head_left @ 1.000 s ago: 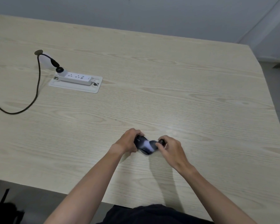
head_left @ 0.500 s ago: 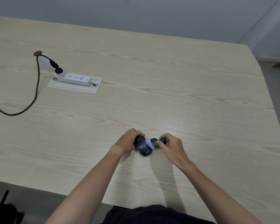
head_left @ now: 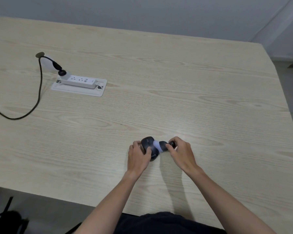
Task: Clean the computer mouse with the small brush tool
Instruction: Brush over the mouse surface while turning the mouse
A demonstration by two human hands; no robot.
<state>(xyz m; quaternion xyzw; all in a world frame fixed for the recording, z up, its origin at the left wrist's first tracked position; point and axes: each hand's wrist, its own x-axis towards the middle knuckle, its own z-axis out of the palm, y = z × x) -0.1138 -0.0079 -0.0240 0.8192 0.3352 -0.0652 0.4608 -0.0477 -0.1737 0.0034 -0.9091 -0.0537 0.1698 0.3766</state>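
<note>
Computer mouse: dark, lying on the pale wood bench near its front edge, between both hands.
Left hand: fingers curled around the mouse's left side, gripping it.
Right hand: fingertips pinching the small brush tool, a dark body with a pale head pressed against the mouse's right side.
Power strip: white, far left, well apart, with a black cable plugged in.
</note>
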